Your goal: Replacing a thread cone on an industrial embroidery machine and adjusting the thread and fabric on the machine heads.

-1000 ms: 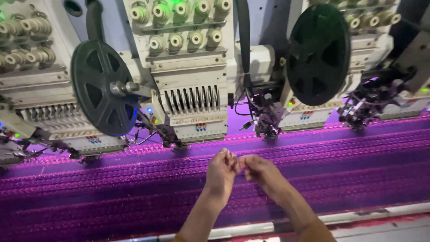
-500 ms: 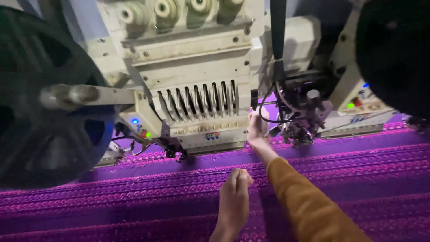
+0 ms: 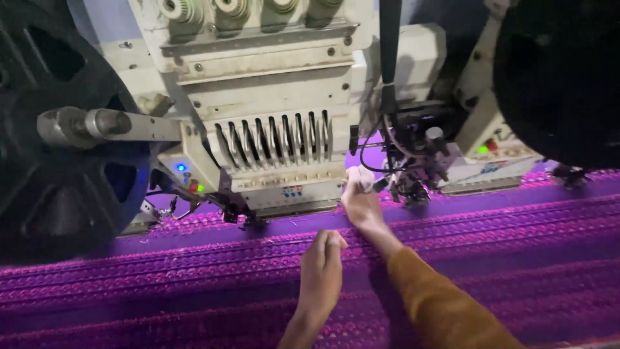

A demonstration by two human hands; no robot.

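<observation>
the right hand point(image 3: 361, 201), in a mustard sleeve, reaches up to the foot of a cream embroidery machine head point(image 3: 278, 123), fingertips pinched together beside its dark needle assembly point(image 3: 413, 174). the left hand point(image 3: 321, 268) hovers lower over the purple embroidered fabric point(image 3: 161, 284), fingers curled closed; whether either holds thread cannot be told. a large black reel point(image 3: 58, 161) stands at left.

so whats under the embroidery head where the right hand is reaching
Under the embroidery head lies purple fabric. The right hand reaches its lower edge; the needles there are hidden.
</observation>
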